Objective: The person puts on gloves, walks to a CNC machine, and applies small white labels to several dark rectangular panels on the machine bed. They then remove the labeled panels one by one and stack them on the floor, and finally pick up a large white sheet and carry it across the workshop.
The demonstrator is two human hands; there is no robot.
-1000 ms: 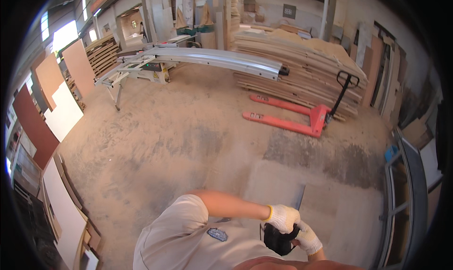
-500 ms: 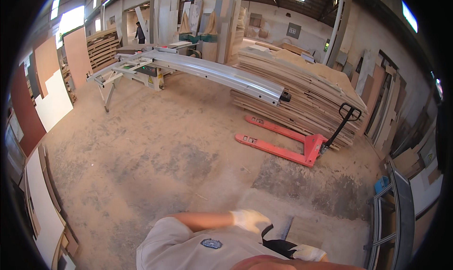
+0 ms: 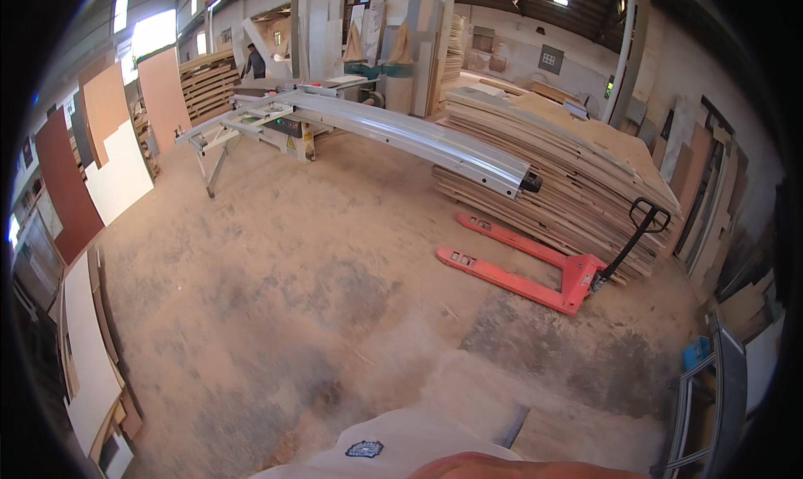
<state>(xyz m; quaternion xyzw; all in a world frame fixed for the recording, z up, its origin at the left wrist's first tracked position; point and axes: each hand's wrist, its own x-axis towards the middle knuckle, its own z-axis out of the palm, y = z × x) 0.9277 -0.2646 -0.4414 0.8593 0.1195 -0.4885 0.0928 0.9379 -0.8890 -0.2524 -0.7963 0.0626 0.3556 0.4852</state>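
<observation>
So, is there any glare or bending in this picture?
Head view: the bright white opening, upper left, is blown out; glare streaks the long silvery metal beam. Head view, left rim: the long pale board looks curved, likely by the lens; the corners go black.

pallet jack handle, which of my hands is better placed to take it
Probably the right hand: the black handle rises at the right end of the red pallet jack, right of centre in the view. Neither hand shows, so this rests on side alone.
</observation>
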